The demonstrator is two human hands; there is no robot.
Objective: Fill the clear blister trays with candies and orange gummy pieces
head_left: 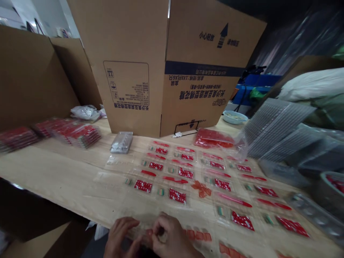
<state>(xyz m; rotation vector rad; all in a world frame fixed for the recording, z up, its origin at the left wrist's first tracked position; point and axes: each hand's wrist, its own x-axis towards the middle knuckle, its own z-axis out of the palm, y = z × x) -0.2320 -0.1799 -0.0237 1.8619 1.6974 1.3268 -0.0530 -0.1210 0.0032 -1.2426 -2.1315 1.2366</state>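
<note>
Fingers point(161, 225) doing what?

Left hand point(120, 236) and right hand point(169, 238) pinch a small red piece point(149, 232) together at the near edge of the worktop point(51, 168).

Beside it?

Orange strips point(198, 235), just right, and red packets point(142, 186) in clear sleeves point(188, 200).

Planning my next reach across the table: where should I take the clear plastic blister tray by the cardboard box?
Probably by its long front edge, coming from the table side. The clear plastic blister tray lies flat on the pale wooden table, with the tall cardboard box behind it, so reaching around the back looks cramped.
</note>
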